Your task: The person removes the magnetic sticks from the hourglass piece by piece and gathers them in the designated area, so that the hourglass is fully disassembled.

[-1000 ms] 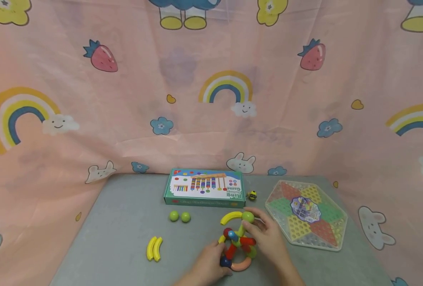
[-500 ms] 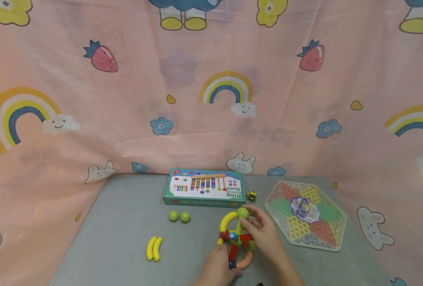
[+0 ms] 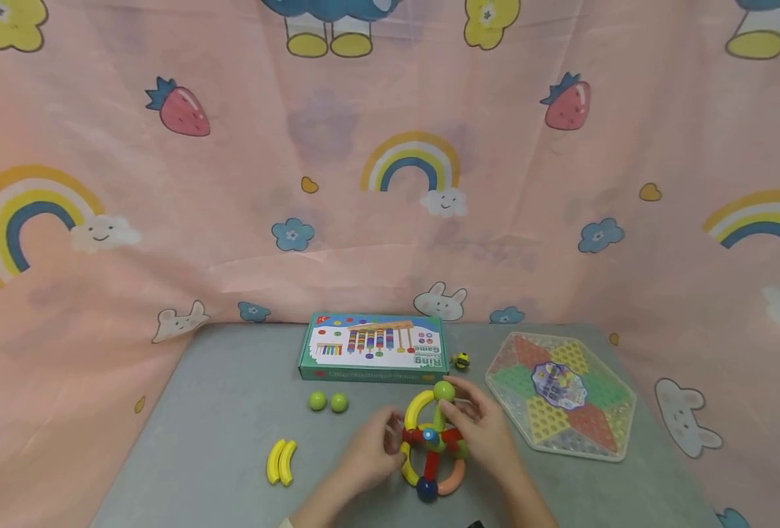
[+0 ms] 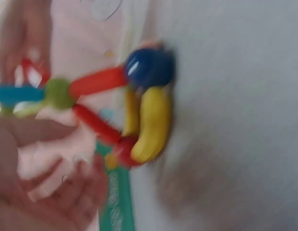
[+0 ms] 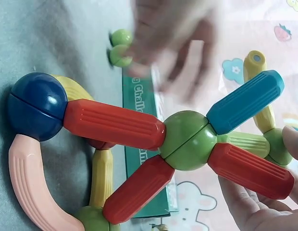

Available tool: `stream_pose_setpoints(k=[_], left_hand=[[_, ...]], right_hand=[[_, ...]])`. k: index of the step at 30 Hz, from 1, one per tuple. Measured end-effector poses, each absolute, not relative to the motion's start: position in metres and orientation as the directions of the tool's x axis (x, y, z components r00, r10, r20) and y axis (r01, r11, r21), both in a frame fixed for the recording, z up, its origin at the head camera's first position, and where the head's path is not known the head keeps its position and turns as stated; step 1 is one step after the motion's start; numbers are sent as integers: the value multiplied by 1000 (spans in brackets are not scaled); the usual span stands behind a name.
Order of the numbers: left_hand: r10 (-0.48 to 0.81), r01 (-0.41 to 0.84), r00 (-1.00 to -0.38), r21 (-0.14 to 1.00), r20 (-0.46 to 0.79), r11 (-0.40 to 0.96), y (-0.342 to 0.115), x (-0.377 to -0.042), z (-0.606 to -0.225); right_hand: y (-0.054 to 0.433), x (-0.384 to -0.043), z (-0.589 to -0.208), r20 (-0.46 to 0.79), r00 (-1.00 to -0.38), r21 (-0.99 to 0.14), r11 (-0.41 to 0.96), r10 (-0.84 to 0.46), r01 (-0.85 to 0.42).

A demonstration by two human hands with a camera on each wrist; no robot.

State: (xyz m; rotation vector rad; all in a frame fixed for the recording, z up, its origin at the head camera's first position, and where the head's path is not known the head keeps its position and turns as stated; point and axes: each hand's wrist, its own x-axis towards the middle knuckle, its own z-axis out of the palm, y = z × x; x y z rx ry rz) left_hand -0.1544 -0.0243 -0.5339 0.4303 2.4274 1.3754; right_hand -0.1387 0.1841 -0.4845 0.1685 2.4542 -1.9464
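A magnetic ball-and-rod toy structure point(image 3: 432, 463) stands on the table between both hands. Its lower ring joins a dark blue ball point(image 5: 38, 106), a peach curved rod point(image 5: 31, 180) and yellow curved rods point(image 4: 154, 122). Straight red rods point(image 5: 115, 124) rise to a middle green ball point(image 5: 190, 139), from which a blue rod point(image 5: 245, 102) sticks out. My right hand point(image 3: 489, 433) pinches the upper green ball point(image 3: 444, 391), which carries a yellow curved rod point(image 3: 416, 414). Beside the structure's left side is my left hand point(image 3: 370, 449), fingers loosely bent, holding nothing; it is blurred in the right wrist view.
Two green balls point(image 3: 328, 402) and two yellow curved rods point(image 3: 281, 463) lie to the left. Behind stand a ring game box point(image 3: 373, 348) and a small yellow-and-black toy point(image 3: 460, 361). A hexagonal board point(image 3: 561, 396) lies at right; a printed cloth hangs behind.
The upper green ball moved slightly left in my right hand, and its yellow curved rod swung down towards the red ball. My left hand let go of the structure's lower part and moved up and left.
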Motion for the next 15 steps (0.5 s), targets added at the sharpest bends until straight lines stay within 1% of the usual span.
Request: stream_pose_setpoints(k=[2,5,8,11,15], left_hand=[[485,176,-873,894,-50,411,-29,-162,-526],[615,291,-786,913,59,285,-35,-172,-514],[695,375,-706,904,137,204,-39,-179,-504],[723,434,-670,879,169,197,-42,-185,-496],[745,456,-651,860,145,231,-42,-191,-490]], right_hand=[[184,-138,-484,-73,-994,-970,225,82,90],[183,-138,-485,-71,-994,-971,222,81,87],[183,-139,-485,-63,-995,-973,218,76,78],[183,-139,-485,-65,-995,-973,217,73,79],[183,-139,-485,-59,-995,-973,218,80,75]])
